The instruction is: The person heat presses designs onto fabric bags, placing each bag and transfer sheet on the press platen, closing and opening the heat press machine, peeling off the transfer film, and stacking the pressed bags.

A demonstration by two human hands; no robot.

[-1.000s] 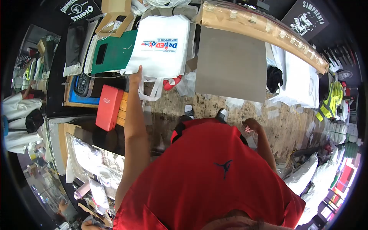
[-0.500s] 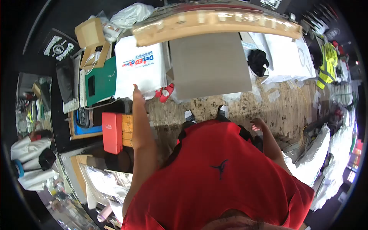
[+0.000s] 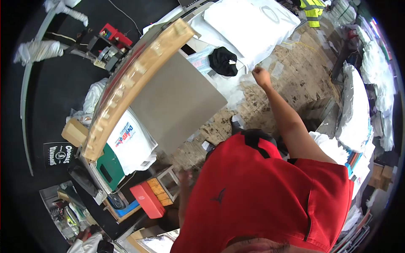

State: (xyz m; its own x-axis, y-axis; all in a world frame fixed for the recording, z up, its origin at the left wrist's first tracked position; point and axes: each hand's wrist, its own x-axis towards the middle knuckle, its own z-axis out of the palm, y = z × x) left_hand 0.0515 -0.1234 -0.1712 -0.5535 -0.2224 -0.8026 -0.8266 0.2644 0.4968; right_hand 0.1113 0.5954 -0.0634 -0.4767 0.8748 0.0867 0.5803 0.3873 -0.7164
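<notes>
My right hand (image 3: 262, 78) reaches out with its fingers curled, beside the corner of the large white-wrapped stack (image 3: 253, 29). Whether anything is pinched in those fingers, I cannot make out. Close to it on the left lies a crumpled black cloth item (image 3: 222, 62) with a small white tag. My left hand (image 3: 184, 176) hangs low by my body, smeared by motion, near the red box (image 3: 147, 200). Between the two hands is a flat grey-brown board (image 3: 177, 99). White printed plastic bags (image 3: 130, 141) are stacked beyond my left hand.
A long cardboard piece wrapped in clear film (image 3: 135, 80) overhangs the board. A green board (image 3: 112, 166) lies by the bags. Scraps are scattered over the worn wooden floor (image 3: 295, 80). White bundles (image 3: 353, 109) stand along the right, near a hanging yellow vest (image 3: 312, 10).
My view has turned to the right. My left hand has come away from the white plastic bags and dropped toward my body. My right arm has stretched forward to the white-wrapped stack.
</notes>
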